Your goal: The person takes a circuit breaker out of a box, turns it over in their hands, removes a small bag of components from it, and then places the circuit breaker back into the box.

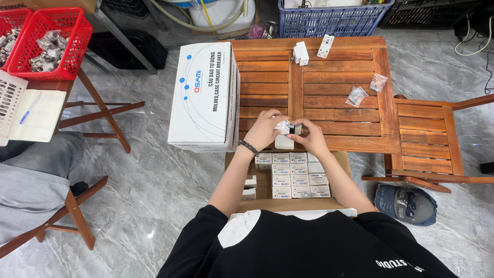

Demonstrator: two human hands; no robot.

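Observation:
Both my hands meet at the near edge of the slatted wooden table (pixel 334 77). My left hand (pixel 263 131), with a dark bead bracelet on its wrist, and my right hand (pixel 310 135) together grip a small white device with a black part (pixel 284 128); a small white box sits under it. Below my hands an open cardboard carton (pixel 339 162) holds rows of several small white boxes (pixel 293 175).
A large white carton (pixel 203 95) stands on the table's left side. Two white devices (pixel 301 52) (pixel 325 45) and two small clear bags (pixel 356 96) (pixel 378 82) lie on the table. Red baskets (pixel 49 41), wooden chair (pixel 427 139), cap (pixel 406 203) on the floor.

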